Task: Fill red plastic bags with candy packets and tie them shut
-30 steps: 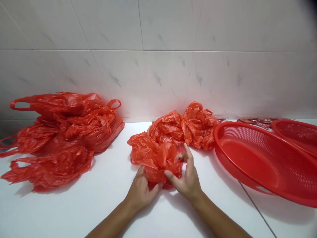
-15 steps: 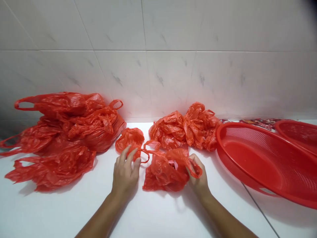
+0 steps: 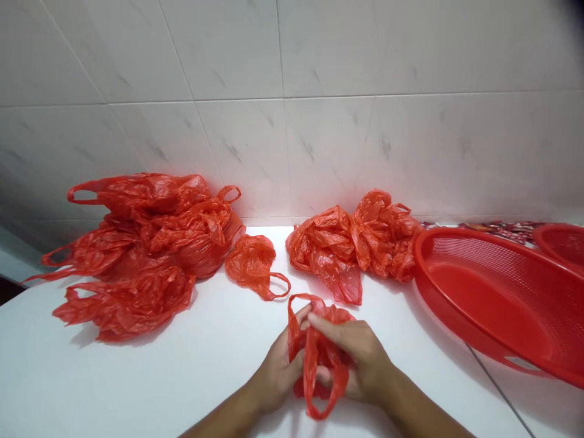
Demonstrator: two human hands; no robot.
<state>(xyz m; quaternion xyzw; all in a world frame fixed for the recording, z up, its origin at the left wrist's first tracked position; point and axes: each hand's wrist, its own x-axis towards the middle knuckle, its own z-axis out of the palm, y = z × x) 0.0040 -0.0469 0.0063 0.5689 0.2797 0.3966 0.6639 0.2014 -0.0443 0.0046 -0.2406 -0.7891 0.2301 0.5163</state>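
Above the white tabletop, both hands are closed around a crumpled red plastic bag (image 3: 331, 353). My left hand (image 3: 278, 368) grips its left side, with some fingers hidden behind the film. From the right, my right hand (image 3: 367, 359) holds the same bag, thumb laid across its top. One handle loop stands up near the left fingers, while another hangs down toward me. Just beyond the hands lies a small red bag (image 3: 250, 261) with one handle loop stretched out on the table. Two bunched red bags (image 3: 322, 243) rest against the wall behind.
A heap of red plastic bags (image 3: 168, 231) lies at the left by the tiled wall (image 3: 237, 140). On the right stands a large red plastic basket (image 3: 483, 298), with a second red basket (image 3: 563, 243) behind it. Patterned material (image 3: 506, 230) shows along the wall.
The bag has been lifted from the table and drawn closer to me. My left hand has moved right from beside the small bag to grip it, joining my right hand. The view has shifted left.
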